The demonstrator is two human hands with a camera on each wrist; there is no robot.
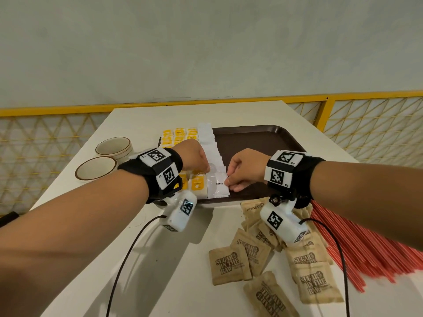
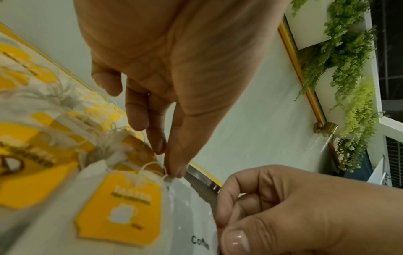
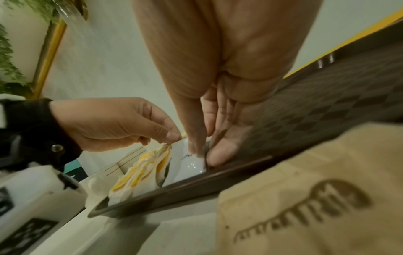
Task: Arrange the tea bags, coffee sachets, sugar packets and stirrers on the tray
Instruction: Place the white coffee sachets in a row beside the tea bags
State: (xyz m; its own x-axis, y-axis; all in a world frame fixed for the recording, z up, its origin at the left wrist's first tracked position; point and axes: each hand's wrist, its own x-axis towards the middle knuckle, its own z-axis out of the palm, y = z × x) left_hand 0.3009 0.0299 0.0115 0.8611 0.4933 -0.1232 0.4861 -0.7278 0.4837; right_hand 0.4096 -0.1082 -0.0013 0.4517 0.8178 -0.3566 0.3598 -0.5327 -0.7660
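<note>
Here, a white table (image 1: 146, 243) stands against a grey wall (image 1: 206, 46) and yellow railing (image 1: 366, 94). On its brown tray (image 1: 256, 138), beside tea bags (image 1: 198, 184), both the left hand (image 1: 194, 156) and right hand (image 1: 246, 168) pinch the nearest coffee sachet (image 1: 217, 186); sugar packets (image 1: 231, 264) and stirrers (image 1: 366, 245) lie near the table's front right.

White coffee sachet (image 1: 218, 184) flat on tray (image 1: 258, 138), beside tea bags (image 1: 198, 184).

A white table (image 1: 160, 259) carries everything. A dark brown tray (image 1: 258, 136) lies toward its far side. Left of the tray stand 2 cream bowls (image 1: 104, 161) with brown rims, just beside each other. Near the tray's front edge lies a loose heap of brown sugar packets (image 1: 274, 259), some overlapping. To their right a bundle of red stirrers (image 1: 370, 248) rests on the table.
</note>
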